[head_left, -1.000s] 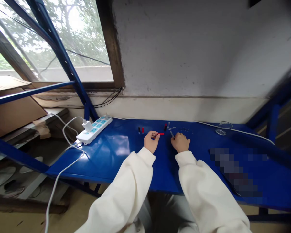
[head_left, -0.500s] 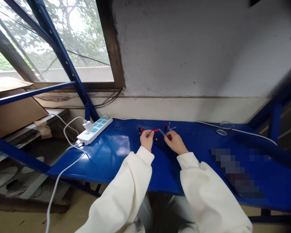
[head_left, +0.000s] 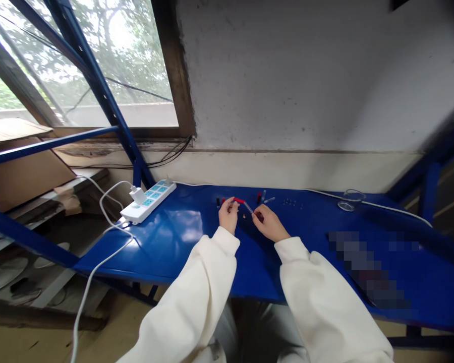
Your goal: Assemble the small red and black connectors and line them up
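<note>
My left hand (head_left: 229,217) pinches a slim red tube (head_left: 238,200) between its fingertips. My right hand (head_left: 271,223) is closed on the lower end of a clear, thin tube (head_left: 248,207), which slants up towards the red one. Their tips meet or lie very close; I cannot tell if they are joined. Just beyond my left hand stand a small black cylinder (head_left: 218,202) and a red one (head_left: 223,200). A tiny pale piece (head_left: 244,216) lies between my hands. Behind my right hand are a red-and-black piece (head_left: 259,196) and two clear tubes (head_left: 269,200).
On the blue table (head_left: 189,257), a white power strip (head_left: 149,200) with a plugged-in adapter sits at the left. Several tiny clear bits (head_left: 289,203) lie right of the tubes. Farther right are a clear round dish (head_left: 346,206) and a blurred dark flat object (head_left: 366,267).
The red tube has tilted, its left end now higher, and my left fingers have shifted on it. My right hand has moved slightly left and down with the clear tube.
</note>
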{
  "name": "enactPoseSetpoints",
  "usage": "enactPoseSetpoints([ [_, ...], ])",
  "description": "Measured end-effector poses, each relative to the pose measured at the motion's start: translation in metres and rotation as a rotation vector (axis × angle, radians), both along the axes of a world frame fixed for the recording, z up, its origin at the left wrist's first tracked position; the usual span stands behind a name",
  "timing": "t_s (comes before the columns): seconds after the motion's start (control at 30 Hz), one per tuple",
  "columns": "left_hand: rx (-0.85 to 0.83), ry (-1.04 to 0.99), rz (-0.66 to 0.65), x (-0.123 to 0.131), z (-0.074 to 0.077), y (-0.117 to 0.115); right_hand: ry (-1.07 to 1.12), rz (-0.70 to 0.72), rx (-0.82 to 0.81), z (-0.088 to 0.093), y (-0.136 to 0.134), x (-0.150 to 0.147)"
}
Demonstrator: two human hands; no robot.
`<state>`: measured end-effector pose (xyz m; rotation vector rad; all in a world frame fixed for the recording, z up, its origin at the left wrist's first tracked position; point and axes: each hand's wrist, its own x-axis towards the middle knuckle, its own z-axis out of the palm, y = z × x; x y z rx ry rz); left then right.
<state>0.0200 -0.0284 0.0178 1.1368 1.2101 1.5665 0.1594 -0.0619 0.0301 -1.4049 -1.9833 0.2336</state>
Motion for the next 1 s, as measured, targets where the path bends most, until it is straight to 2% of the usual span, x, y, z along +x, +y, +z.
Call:
enactPoseSetpoints([
  [0.3,-0.018,0.052,-0.135,0.0003,-0.0021,0.0007,-0.036,-0.019,0.026,0.0001,-0.0003,-0.0009],
  [0.7,0.173,0.169,-0.243,0.0036,-0.0003,-0.0052,-0.066,-0.047,0.052,0.0009,-0.0016,-0.0028],
  [1.0,0.219,0.135,-0.128,0.0028,0.0045,-0.0068,0.074,-0.147,0.062,-0.0072,0.0051,-0.0002],
])
